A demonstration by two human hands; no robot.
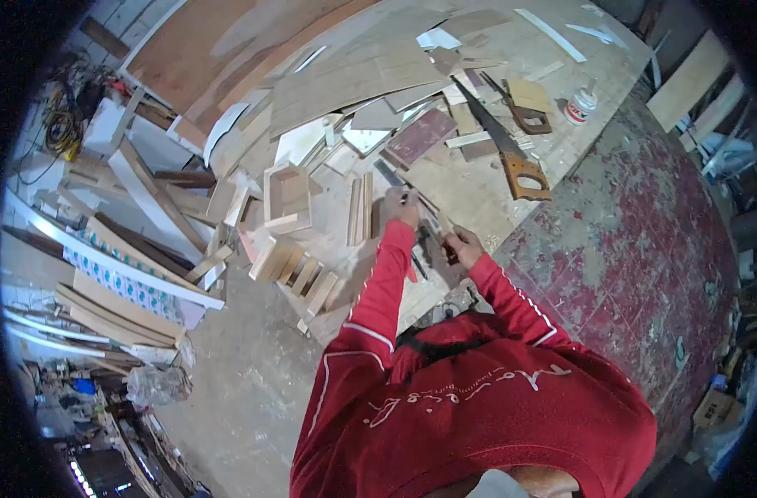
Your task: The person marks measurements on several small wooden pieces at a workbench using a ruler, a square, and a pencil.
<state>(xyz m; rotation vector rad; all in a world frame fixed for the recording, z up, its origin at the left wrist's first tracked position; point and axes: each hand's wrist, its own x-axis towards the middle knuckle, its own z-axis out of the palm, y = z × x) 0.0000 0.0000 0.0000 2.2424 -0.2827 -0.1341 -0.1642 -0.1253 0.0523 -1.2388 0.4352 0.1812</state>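
Observation:
My left hand (403, 207) is closed over the workbench (478, 195), near the bundle of thin wooden strips (360, 209). A narrow grey-blue piece (387, 173) sticks out beyond its fingers. My right hand (465, 246) is closed low at the bench's near edge, fingers curled by a dark reddish piece (450, 255); I cannot tell what it grips. Long thin pieces (429, 205) lie between the two hands. Left of them stand an open wooden box (288, 197) and a slatted wooden piece (308, 282).
A handsaw (523, 176) with a wooden handle and a second saw (530, 122) lie to the right. Beyond them stands a white glue bottle (581, 104). A maroon board (420, 138) and wood offcuts cover the bench's far part. Curved timber strips (113, 257) lean at left.

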